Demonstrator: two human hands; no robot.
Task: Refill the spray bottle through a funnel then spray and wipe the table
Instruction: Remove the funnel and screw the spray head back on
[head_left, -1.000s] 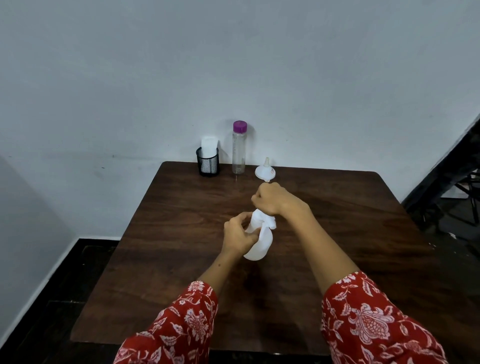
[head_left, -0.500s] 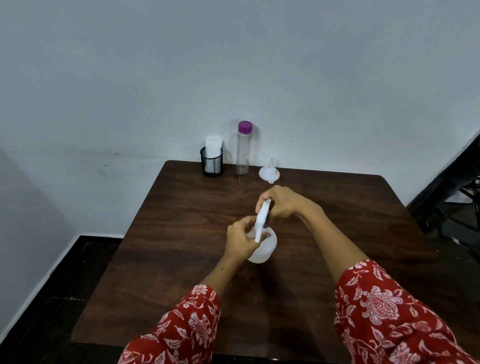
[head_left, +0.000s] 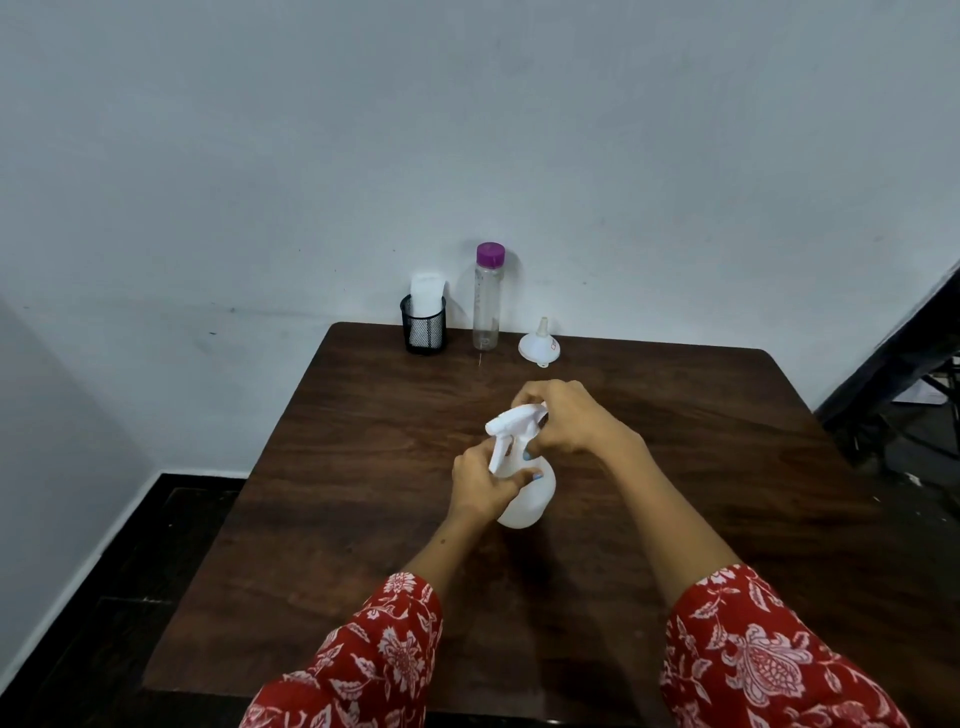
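Observation:
A white spray bottle (head_left: 527, 501) stands on the middle of the dark wooden table (head_left: 332, 545). My left hand (head_left: 480, 483) is wrapped around its neck and upper body. My right hand (head_left: 563, 421) grips the white trigger head (head_left: 511, 423) on top, whose nozzle points left. At the table's far edge a white funnel (head_left: 540, 345) rests mouth down, spout up. Left of it stands a clear water bottle (head_left: 488, 299) with a purple cap.
A black mesh cup (head_left: 423, 332) holding white tissue stands at the far edge near the wall. The table's back edge meets the pale wall. Dark floor lies to the left, and dark furniture stands at the right.
The trigger head has turned in my right hand: it was edge-on half a second ago and its nozzle points left now. My left hand stays on the bottle. The view has shifted slightly.

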